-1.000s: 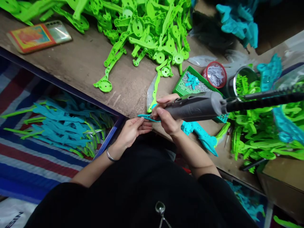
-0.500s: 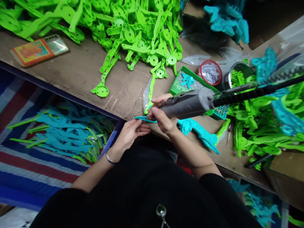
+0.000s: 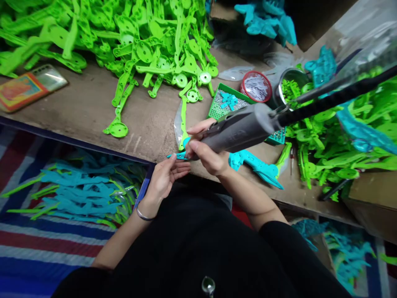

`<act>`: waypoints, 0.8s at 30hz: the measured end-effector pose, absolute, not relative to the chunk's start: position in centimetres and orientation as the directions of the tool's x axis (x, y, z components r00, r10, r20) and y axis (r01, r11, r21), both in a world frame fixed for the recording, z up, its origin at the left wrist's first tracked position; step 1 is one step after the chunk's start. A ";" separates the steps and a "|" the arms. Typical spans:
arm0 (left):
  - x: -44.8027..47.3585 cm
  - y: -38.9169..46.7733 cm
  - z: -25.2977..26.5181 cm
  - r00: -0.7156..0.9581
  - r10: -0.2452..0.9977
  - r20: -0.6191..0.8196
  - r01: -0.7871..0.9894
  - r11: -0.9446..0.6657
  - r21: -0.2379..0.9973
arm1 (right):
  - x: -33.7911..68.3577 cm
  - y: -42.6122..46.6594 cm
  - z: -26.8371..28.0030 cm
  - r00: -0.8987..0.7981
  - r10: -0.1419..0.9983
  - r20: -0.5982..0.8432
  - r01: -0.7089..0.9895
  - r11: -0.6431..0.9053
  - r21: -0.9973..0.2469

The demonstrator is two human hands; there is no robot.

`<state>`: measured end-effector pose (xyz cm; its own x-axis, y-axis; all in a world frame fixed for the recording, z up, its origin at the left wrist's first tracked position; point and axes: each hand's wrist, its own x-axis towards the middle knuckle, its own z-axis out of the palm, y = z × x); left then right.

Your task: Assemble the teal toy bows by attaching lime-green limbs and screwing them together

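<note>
My right hand (image 3: 208,154) is wrapped round a grey electric screwdriver (image 3: 240,130), whose black cord runs off to the upper right. The tool's tip is hidden behind my fingers, over a turquoise plastic part (image 3: 176,156) at the bench edge. Thumb and fingers of my left hand (image 3: 163,178) pinch the near end of that part. Just beyond my hands lies a lime-green plastic arm with a clear blade (image 3: 179,124). To the right of my right hand rests a turquoise plastic handle piece (image 3: 256,165) with a green end.
A heap of lime-green parts (image 3: 145,49) covers the back of the bench. Screws fill a green basket (image 3: 215,108), beside a red basket (image 3: 254,99) and a metal bowl (image 3: 281,89). A phone (image 3: 31,87) lies left. Turquoise pieces (image 3: 80,186) are piled below on striped sheeting.
The view has shifted, so the bench things sit further left. My right hand and the screwdriver stay over the turquoise part, and my left hand keeps its pinch.
</note>
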<state>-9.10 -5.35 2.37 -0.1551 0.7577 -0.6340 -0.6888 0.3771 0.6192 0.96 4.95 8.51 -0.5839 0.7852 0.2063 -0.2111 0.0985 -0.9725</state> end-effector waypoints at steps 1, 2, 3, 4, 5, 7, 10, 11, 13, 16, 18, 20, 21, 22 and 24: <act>-9.2 -5.3 2.5 -0.140 0.748 -0.649 -0.676 0.407 0.614 | 1.3 5.4 8.9 -0.565 0.799 0.204 -0.204 0.105 -0.973; -9.2 -5.4 2.5 -0.133 0.735 -0.664 -0.662 0.433 0.612 | 1.7 6.0 9.3 -0.539 0.818 0.200 -0.186 0.116 -0.976; -9.3 -5.4 2.6 -0.137 0.727 -0.673 -0.648 0.448 0.616 | 2.2 6.7 9.6 -0.502 0.842 0.199 -0.159 0.136 -0.978; -9.3 -5.5 2.6 -0.155 0.725 -0.671 -0.634 0.448 0.630 | 2.8 7.6 9.9 -0.459 0.864 0.207 -0.132 0.164 -0.978; -9.4 -5.5 2.5 -0.186 0.729 -0.659 -0.621 0.432 0.654 | 3.5 8.5 10.1 -0.412 0.883 0.224 -0.113 0.194 -0.974; -9.4 -5.5 2.3 -0.270 0.747 -0.608 -0.591 0.370 0.717 | 5.0 10.5 10.1 -0.339 0.904 0.261 -0.102 0.241 -0.965; -9.3 -5.0 1.8 -0.372 0.763 -0.529 -0.510 0.308 0.803 | 7.3 13.1 9.2 -0.345 0.899 0.269 -0.112 0.246 -0.963; -9.2 -4.8 1.6 -0.391 0.768 -0.507 -0.465 0.310 0.829 | 8.0 13.8 8.7 -0.356 0.896 0.265 -0.105 0.243 -0.964; -9.0 -4.2 1.3 -0.419 0.784 -0.458 -0.361 0.318 0.876 | 9.3 14.9 7.7 -0.386 0.888 0.251 -0.057 0.248 -0.967; -8.9 -3.3 1.5 -0.459 0.805 -0.375 -0.240 0.294 0.925 | 11.8 15.7 7.0 -0.413 0.875 0.253 0.069 0.307 -0.949; -9.0 -2.8 2.1 -0.480 0.814 -0.327 -0.191 0.267 0.945 | 14.3 15.3 7.7 -0.412 0.870 0.270 0.169 0.364 -0.916; -9.2 -2.1 3.2 -0.493 0.822 -0.283 -0.149 0.241 0.959 | 17.8 14.0 9.4 -0.410 0.873 0.265 0.297 0.403 -0.866; -9.3 -1.7 4.0 -0.497 0.828 -0.258 -0.124 0.227 0.966 | 19.7 13.1 10.5 -0.416 0.877 0.242 0.382 0.410 -0.828; -9.5 -1.2 4.8 -0.497 0.835 -0.235 -0.095 0.218 0.971 | 21.7 12.2 11.7 -0.438 0.876 0.204 0.473 0.418 -0.776; -9.8 0.0 6.9 -0.495 0.848 -0.193 -0.027 0.207 0.978 | 25.7 10.4 13.8 -0.490 0.864 0.115 0.644 0.448 -0.620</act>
<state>-9.77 0.04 6.92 -0.4945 0.8476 -0.1926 -0.0266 0.2068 0.9780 25.66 10.42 13.77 -0.4900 0.8640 0.1152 0.6439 0.4479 -0.6203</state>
